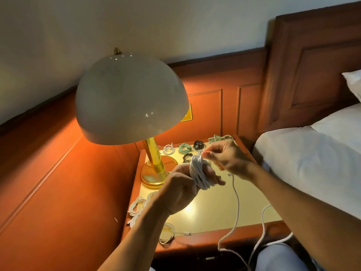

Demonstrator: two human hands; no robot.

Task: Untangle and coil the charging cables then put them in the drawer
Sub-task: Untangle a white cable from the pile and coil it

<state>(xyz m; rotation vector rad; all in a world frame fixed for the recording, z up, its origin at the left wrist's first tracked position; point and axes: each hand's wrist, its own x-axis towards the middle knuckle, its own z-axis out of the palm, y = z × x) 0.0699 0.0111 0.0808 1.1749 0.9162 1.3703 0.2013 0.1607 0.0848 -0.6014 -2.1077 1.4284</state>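
Observation:
Over the nightstand (214, 208), my left hand (181, 188) has a white cable (199, 173) wound in several loops around its fingers. My right hand (224, 157) pinches a strand of that cable just above the loops. The loose tail (235, 212) hangs down from the hands, past the nightstand's front edge and across my lap. Coiled white cables (136, 208) lie at the left edge, another white coil (167, 232) sits at the front left. Green coils (184, 148), black coils (198, 145) and a white coil (168, 149) lie at the back. The drawer is not in view.
A lamp with a large dome shade (129, 98) and brass base (154, 173) stands on the left of the nightstand. Wood panelling runs behind it. The bed (312, 163) with white sheets and a wooden headboard is at the right.

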